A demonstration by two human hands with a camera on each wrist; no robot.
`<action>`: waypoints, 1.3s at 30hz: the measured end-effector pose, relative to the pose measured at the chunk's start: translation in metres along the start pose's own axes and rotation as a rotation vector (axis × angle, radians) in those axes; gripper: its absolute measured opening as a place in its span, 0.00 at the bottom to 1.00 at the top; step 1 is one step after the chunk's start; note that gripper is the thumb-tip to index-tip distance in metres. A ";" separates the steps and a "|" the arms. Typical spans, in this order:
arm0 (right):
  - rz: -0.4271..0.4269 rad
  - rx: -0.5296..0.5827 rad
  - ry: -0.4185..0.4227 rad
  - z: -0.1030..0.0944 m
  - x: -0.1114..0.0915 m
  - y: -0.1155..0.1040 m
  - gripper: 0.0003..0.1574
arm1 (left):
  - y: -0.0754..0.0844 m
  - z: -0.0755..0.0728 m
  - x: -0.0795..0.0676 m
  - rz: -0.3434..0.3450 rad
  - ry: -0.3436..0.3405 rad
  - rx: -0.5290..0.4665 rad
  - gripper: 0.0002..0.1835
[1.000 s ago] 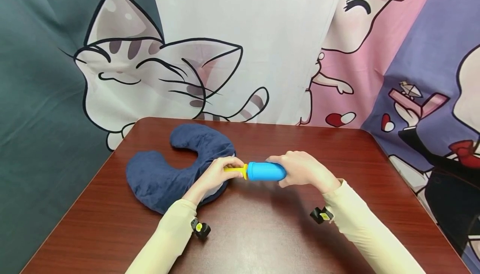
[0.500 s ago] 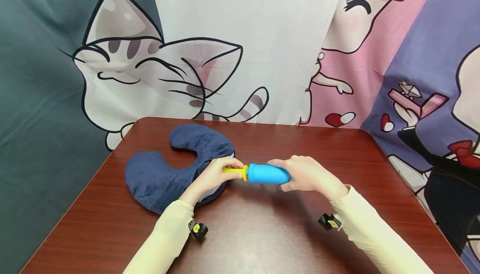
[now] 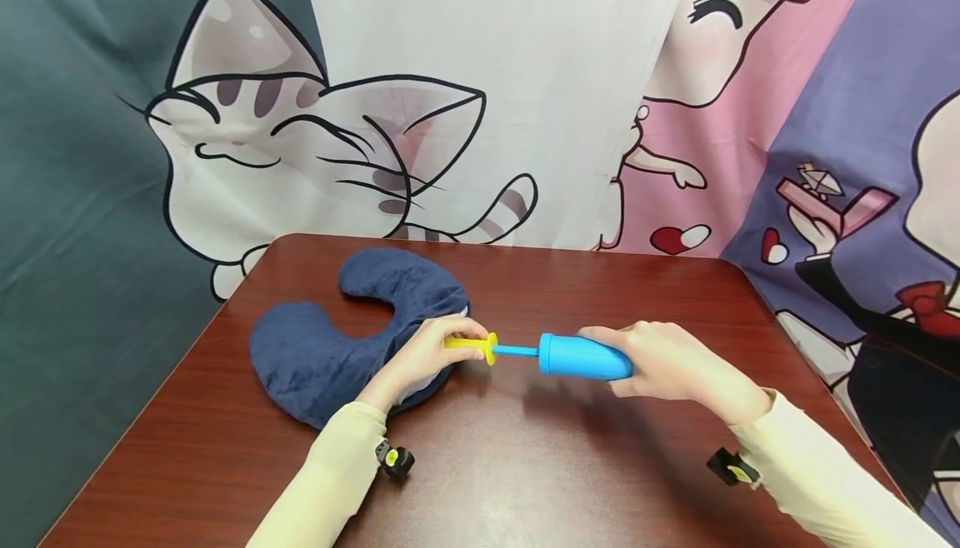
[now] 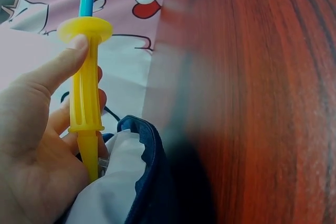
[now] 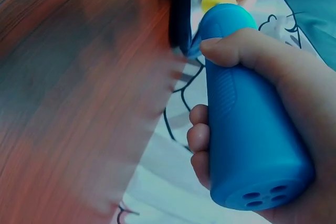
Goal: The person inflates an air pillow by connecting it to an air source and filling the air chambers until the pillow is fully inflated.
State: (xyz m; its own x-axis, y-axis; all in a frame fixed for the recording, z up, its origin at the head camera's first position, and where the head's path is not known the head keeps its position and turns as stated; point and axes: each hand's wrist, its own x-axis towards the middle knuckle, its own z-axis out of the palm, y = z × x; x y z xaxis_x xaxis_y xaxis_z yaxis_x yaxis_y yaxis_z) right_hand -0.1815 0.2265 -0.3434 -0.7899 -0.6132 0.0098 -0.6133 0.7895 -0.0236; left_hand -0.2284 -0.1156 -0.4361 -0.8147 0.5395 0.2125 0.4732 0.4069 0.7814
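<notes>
A hand air pump spans the space between my two hands, with a thin blue rod (image 3: pixel 517 351) showing between its parts. My left hand (image 3: pixel 426 356) holds the ribbed yellow end (image 4: pixel 86 95), its thumb just under the round flange. That end's tapered tip reaches down to a clear valve (image 4: pixel 103 164) on the white inner lining (image 4: pixel 113 182) of a navy U-shaped neck pillow (image 3: pixel 315 361); whether it sits inside the valve is hidden. Around the blue pump barrel (image 5: pixel 249 124) my right hand (image 3: pixel 667 365) wraps its fingers, thumb along the side.
A dark red-brown wooden table (image 3: pixel 480 465) lies under everything. Behind it hangs a cloth backdrop (image 3: pixel 525 40) printed with a cartoon cat and figures. Small black cameras are strapped at both wrists, such as the left wrist camera (image 3: pixel 396 460).
My right hand has drawn the blue barrel to the right, away from the yellow end, and the blue rod now shows. My left hand and the pillow have hardly moved.
</notes>
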 end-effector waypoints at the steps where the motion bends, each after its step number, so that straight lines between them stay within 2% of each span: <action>1: 0.000 -0.001 0.004 -0.002 -0.003 0.002 0.43 | 0.000 0.000 0.000 0.003 0.003 0.003 0.13; 13: 0.035 -0.010 0.020 -0.017 -0.034 0.023 0.44 | -0.003 -0.001 -0.003 0.004 0.015 -0.001 0.13; 21: 0.050 -0.025 0.043 -0.024 -0.043 0.032 0.42 | -0.003 -0.001 -0.005 -0.009 0.032 -0.023 0.12; 29: 0.059 -0.037 0.050 -0.019 -0.030 0.018 0.41 | 0.000 0.001 -0.002 -0.041 0.020 -0.091 0.12; 34: 0.021 -0.047 0.066 -0.019 -0.015 0.005 0.41 | 0.000 0.001 -0.002 -0.068 0.025 -0.102 0.12; 39: 0.002 -0.058 0.075 -0.014 -0.002 -0.007 0.41 | 0.000 0.002 -0.003 -0.061 0.022 -0.119 0.12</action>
State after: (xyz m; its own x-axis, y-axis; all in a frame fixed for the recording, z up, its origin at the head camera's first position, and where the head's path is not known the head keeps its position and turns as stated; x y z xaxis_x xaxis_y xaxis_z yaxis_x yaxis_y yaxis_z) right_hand -0.1758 0.2227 -0.3291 -0.7884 -0.6094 0.0842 -0.6089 0.7925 0.0341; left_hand -0.2254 -0.1153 -0.4374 -0.8484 0.4999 0.1741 0.3805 0.3471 0.8572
